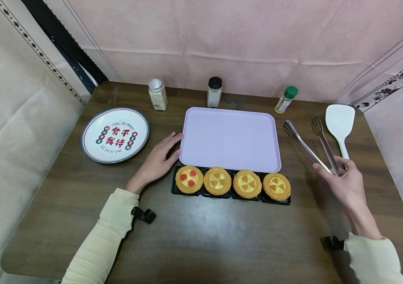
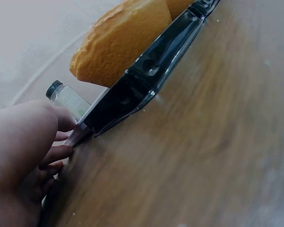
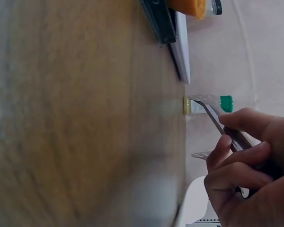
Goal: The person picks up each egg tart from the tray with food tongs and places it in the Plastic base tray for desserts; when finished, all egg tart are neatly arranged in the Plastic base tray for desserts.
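Note:
My right hand (image 1: pixel 347 185) grips a pair of metal tongs (image 1: pixel 309 150), whose two arms spread apart and point away to the far side. In the right wrist view the thumb and fingers curl round the tongs (image 3: pixel 234 137). My left hand (image 1: pixel 160 159) rests at the left edge of a pale lilac tray (image 1: pixel 230 138), fingertips at its rim. Along the tray's near edge lies a black plastic holder (image 1: pixel 187 192) with several round tarts. The leftmost tart (image 1: pixel 189 179) has red spots; the others, like the rightmost tart (image 1: pixel 277 187), show yellow wedges.
A white plate (image 1: pixel 116 154) with printed characters lies at left. At the back stand a silver-capped shaker (image 1: pixel 157 94), a black-capped jar (image 1: pixel 214 92) and a green-capped bottle (image 1: pixel 286 100). A white spatula (image 1: pixel 340 120) lies by the right hand. Cloth (image 1: pixel 222 35) hangs behind the table (image 1: pixel 222 244).

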Available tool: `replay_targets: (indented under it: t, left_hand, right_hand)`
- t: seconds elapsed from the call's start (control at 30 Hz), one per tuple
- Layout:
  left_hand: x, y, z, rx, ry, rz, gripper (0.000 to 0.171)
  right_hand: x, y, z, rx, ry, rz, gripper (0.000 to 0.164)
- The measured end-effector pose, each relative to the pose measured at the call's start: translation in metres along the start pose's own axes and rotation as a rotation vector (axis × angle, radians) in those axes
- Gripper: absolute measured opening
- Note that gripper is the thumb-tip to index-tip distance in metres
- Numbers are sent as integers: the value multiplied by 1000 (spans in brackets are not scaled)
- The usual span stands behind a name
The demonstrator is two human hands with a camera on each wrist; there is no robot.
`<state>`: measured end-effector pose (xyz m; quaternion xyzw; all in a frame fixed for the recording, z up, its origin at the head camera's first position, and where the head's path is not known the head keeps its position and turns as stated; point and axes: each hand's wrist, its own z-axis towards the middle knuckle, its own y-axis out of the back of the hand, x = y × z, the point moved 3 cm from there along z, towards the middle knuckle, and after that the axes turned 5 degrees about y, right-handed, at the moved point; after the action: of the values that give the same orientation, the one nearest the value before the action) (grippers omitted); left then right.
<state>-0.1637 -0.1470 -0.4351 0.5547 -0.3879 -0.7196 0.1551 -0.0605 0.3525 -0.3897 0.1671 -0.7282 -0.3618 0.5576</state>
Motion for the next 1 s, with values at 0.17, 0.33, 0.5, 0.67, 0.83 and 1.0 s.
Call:
replay_targets:
  t: [0.17,0.33,0.5,0.67,0.83,1.0]
  left_hand:
    - [-1,-1,0,3,3,1,51]
    - [1,-1,0,5,3,1,52]
    - [2,-2,0,7,6,-1,52]
    - [2,-2,0,6,10,-1,52]
    - [2,-2,0,10,11,4,52]
    - [2,-3,0,6,5,-1,52]
  right_hand:
    - [-6,-5,4,3,-19,11,90]
    - [-10,-8,7,5,-9,13,91]
    - [-7,-7,7,18,19,-115,92]
    - [-4,-6,7,13,32,-312,90]
    - [-3,-9,7,29,38,-371,91]
    - [-3,-9,7,27,63,-388,91]
